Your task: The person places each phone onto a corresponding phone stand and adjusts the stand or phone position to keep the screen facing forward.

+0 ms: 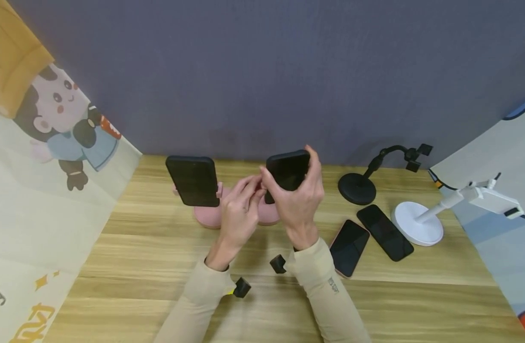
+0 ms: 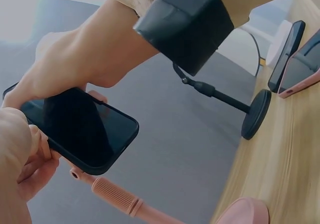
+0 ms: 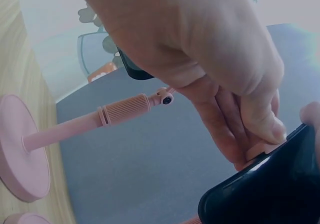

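My right hand (image 1: pixel 304 202) grips a black smartphone (image 1: pixel 288 174) by its edges, thumb on the left side and fingers on the right. The phone stands tilted in front of a pink phone stand (image 2: pixel 117 196), whose round base (image 1: pixel 268 216) shows below it. My left hand (image 1: pixel 240 207) meets the phone's left edge. There, in the right wrist view, its thumb and fingers pinch the stand's pink clamp (image 3: pixel 257 151). Most of the clamp is hidden by the phone and fingers. To the left, another dark phone (image 1: pixel 193 181) sits in a second pink phone stand (image 1: pixel 207 216).
At the right stand a black phone stand (image 1: pixel 357 189) and a white phone stand (image 1: pixel 416 226), its arm leaning right. Between them and my right sleeve, a pink-edged phone (image 1: pixel 350 247) and a black phone (image 1: pixel 385 233) lie flat. A grey-blue panel (image 1: pixel 288 71) closes the table's back.
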Demonstrator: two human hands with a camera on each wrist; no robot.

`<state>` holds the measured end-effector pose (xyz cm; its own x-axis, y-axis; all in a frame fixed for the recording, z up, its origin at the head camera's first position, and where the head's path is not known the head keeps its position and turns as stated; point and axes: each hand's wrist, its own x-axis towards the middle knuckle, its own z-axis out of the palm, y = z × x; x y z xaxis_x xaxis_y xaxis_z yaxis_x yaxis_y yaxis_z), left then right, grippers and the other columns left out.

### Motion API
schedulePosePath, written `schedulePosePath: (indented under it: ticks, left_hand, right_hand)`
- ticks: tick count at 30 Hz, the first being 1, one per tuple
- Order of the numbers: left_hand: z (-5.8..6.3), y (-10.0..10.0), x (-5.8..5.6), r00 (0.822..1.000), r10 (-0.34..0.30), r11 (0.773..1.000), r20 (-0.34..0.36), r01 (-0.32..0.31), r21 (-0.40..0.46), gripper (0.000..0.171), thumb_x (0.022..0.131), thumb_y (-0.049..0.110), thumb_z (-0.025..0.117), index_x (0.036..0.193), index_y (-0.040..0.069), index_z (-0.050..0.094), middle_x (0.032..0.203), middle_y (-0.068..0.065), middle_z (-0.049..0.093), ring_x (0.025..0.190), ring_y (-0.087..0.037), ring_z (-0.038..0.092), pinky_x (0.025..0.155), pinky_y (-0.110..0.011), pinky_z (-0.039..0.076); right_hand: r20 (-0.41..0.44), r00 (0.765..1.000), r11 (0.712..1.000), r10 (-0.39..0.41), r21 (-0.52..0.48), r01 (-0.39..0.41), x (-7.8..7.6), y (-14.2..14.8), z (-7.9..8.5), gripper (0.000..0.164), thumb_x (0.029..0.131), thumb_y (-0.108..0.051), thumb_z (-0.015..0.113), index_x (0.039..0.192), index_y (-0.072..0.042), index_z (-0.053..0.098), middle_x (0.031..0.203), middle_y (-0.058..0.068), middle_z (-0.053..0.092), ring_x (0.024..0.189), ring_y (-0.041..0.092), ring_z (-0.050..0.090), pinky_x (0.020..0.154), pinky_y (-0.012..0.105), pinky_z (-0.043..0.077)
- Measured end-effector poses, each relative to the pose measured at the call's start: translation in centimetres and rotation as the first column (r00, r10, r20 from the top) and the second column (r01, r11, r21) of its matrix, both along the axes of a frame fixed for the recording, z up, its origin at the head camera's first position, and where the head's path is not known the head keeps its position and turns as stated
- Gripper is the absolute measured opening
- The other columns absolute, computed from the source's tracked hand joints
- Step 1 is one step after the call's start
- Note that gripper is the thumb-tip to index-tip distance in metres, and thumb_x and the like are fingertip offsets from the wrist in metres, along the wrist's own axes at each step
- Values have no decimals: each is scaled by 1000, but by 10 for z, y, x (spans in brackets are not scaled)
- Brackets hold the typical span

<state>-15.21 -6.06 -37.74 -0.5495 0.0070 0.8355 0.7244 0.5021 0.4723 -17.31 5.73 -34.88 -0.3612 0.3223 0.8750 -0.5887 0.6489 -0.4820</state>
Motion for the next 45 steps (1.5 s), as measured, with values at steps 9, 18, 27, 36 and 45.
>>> schedulePosePath:
  ticks: [9, 18, 27, 36, 45]
  left_hand:
    - [-3, 1, 0, 999, 12, 1000, -33, -12, 11, 24, 86, 6, 65, 106, -5, 69, 100, -17, 66, 81, -18, 64, 67, -35, 54]
    - [-5, 3, 0, 999, -23, 999, -36, 24, 24, 26, 87, 4, 62, 111, -5, 67, 102, -17, 64, 76, -17, 61, 58, -27, 53]
    - [-7, 3, 0, 998, -56, 997, -15, 57, 45, 26, 89, 4, 61, 112, -6, 66, 103, -17, 63, 78, -16, 61, 60, -26, 53]
    - [-7, 4, 0, 997, -66, 995, -37, 68, 71, 26, 88, 1, 61, 111, -6, 66, 102, -18, 63, 82, -16, 62, 61, -26, 53]
    - [-10, 6, 1, 999, -31, 995, -26, 33, 95, 27, 88, -1, 60, 114, -5, 66, 104, -19, 63, 79, -17, 61, 58, -27, 52]
  right_hand:
    - [60, 995, 997, 77, 4, -78, 4, 4, -3, 83, 67, -39, 81, 131, 3, 48, 108, 18, 61, 91, 23, 58, 70, 44, 54]
    - [115, 969, 967, 220, 108, -232, 9, 29, -22, 68, 79, -23, 72, 138, 1, 45, 121, 17, 57, 103, 24, 54, 81, 42, 48]
    - [136, 952, 946, 274, 138, -292, 17, 36, -20, 46, 77, 0, 69, 119, 10, 54, 99, 22, 58, 85, 27, 50, 70, 40, 44]
    - [266, 840, 878, 473, -59, -475, 26, 41, -14, 31, 87, 13, 52, 118, 15, 53, 102, 27, 59, 89, 23, 58, 79, 28, 51]
    - [325, 751, 817, 576, -264, -513, 22, 44, -26, 29, 93, 2, 52, 121, 11, 54, 106, 22, 58, 93, 13, 60, 79, 17, 48]
